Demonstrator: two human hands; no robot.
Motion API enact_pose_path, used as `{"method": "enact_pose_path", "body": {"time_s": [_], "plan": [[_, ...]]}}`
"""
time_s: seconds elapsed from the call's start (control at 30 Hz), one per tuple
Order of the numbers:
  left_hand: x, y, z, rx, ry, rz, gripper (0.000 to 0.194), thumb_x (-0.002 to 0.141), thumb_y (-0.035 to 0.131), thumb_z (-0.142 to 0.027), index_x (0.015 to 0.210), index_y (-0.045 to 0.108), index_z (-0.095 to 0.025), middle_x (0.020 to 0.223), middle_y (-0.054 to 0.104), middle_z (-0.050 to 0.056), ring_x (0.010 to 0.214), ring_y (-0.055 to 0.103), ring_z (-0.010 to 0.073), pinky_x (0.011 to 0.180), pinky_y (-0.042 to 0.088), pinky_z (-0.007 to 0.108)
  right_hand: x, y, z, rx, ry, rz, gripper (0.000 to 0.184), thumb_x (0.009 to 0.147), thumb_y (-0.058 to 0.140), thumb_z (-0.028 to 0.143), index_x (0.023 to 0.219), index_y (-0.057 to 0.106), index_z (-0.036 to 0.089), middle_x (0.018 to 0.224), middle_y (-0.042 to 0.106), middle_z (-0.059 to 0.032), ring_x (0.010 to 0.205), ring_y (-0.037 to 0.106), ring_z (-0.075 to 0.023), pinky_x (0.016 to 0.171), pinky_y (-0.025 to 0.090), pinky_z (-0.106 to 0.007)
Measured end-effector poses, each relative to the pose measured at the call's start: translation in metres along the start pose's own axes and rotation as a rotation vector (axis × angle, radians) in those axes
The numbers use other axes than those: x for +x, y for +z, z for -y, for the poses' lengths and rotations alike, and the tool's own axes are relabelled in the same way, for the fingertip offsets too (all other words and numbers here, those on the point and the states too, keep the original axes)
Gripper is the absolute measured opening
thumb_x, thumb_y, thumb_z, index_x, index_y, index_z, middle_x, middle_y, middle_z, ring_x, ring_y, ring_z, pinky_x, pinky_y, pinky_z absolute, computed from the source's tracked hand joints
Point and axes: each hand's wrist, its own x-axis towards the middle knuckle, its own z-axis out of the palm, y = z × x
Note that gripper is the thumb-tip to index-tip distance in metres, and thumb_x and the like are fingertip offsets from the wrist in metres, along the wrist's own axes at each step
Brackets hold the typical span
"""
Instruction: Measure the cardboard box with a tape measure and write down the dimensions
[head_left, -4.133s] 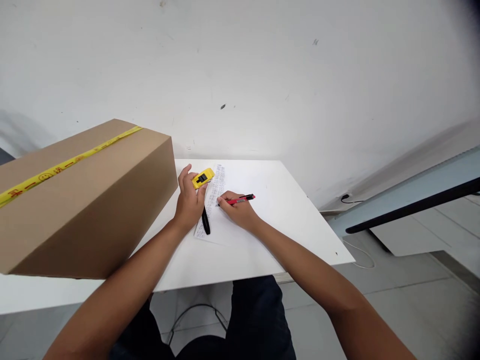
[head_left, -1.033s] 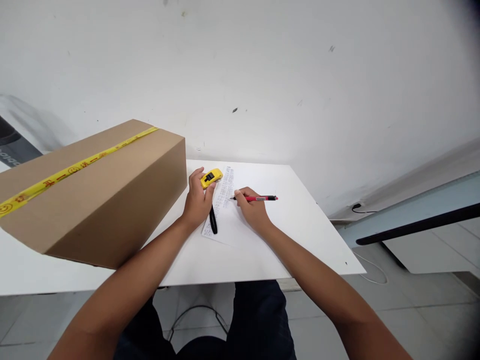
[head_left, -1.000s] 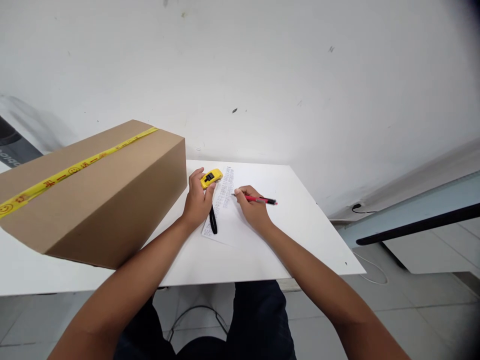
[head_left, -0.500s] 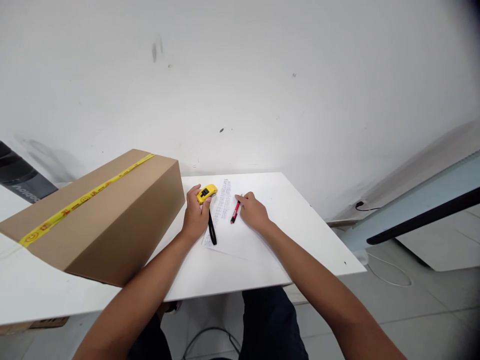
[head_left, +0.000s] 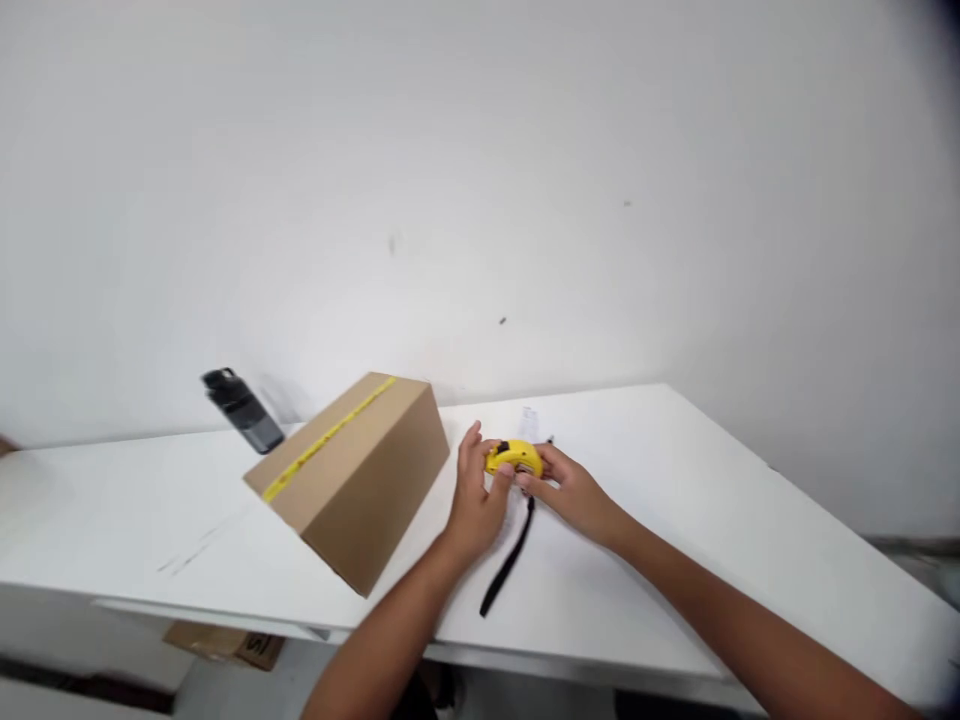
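My left hand [head_left: 480, 505] grips a yellow tape measure [head_left: 517, 456] with a black slide on its case, lifted above the table. My right hand [head_left: 571, 488] pinches the right end of the same tape measure between thumb and fingers; whether the blade is out cannot be seen. From the case a black wrist strap [head_left: 510, 560] hangs down. Behind the hands lies a sheet of paper with handwriting [head_left: 529, 420], mostly covered. A small dark tip, perhaps of the pen, pokes out beyond my right hand. To the left sits a closed cardboard box [head_left: 382, 510] sealed with yellow printed tape [head_left: 330, 437].
The white table [head_left: 637, 610] runs along a white wall [head_left: 525, 200]. A dark bottle [head_left: 244, 410] stands behind the box on the left. Under the table is another cardboard box [head_left: 225, 642].
The view has swung left and up. My right hand has left the paper and red pen and now takes hold of the tape measure, which my left hand has raised.
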Motion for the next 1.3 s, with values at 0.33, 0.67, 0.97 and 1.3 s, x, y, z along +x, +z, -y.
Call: {"method": "enact_pose_path", "body": {"time_s": [0.33,0.67,0.97,1.3], "plan": [[-0.139,-0.154,-0.044,0.062,-0.293,-0.979,0.043,0.099,0.053,-0.055,0.133,0.050,-0.028,0.156,0.048,0.012,0.148,0.045,0.0287,0.113,0.048,0.047,-0.005,-0.017,-0.017,-0.095,0.087,-0.302,0.056,0.084,0.059,0.073,0.113,0.057,0.026,0.096,0.076,-0.0058,0.089,0.070,-0.0288,0.075,0.051,-0.039],[-0.116,-0.245,0.030,-0.351,-0.786,-0.568,0.082,0.096,0.022,-0.080,0.132,0.063,-0.020,0.148,0.060,0.020,0.141,0.055,0.0330,0.122,0.036,0.054,-0.004,-0.015,-0.002,0.185,-0.131,-0.523,0.064,0.082,0.062,0.078,0.109,0.054,0.021,0.105,0.078,-0.0140,0.074,0.074,-0.0260,0.071,0.054,-0.040],[-0.208,-0.198,-0.019,-0.337,-0.637,-0.371,0.081,0.085,0.051,-0.084,0.140,0.059,-0.024,0.140,0.067,0.015,0.138,0.057,0.0363,0.126,0.028,0.059,-0.037,0.075,0.025,0.603,0.076,-0.181,0.080,0.076,0.064,0.086,0.129,0.059,0.026,0.128,0.076,-0.0120,0.118,0.072,-0.0304,0.077,0.058,-0.034],[-0.215,-0.166,-0.026,-0.491,-0.580,-0.302,0.092,0.081,0.055,-0.087,0.150,0.051,-0.026,0.162,0.046,0.016,0.153,0.040,0.0368,0.127,0.033,0.055,-0.099,0.094,0.037,0.587,0.126,-0.121,0.071,0.085,0.061,0.080,0.128,0.055,0.025,0.113,0.079,-0.0118,0.099,0.078,-0.0290,0.079,0.062,-0.044]]}}
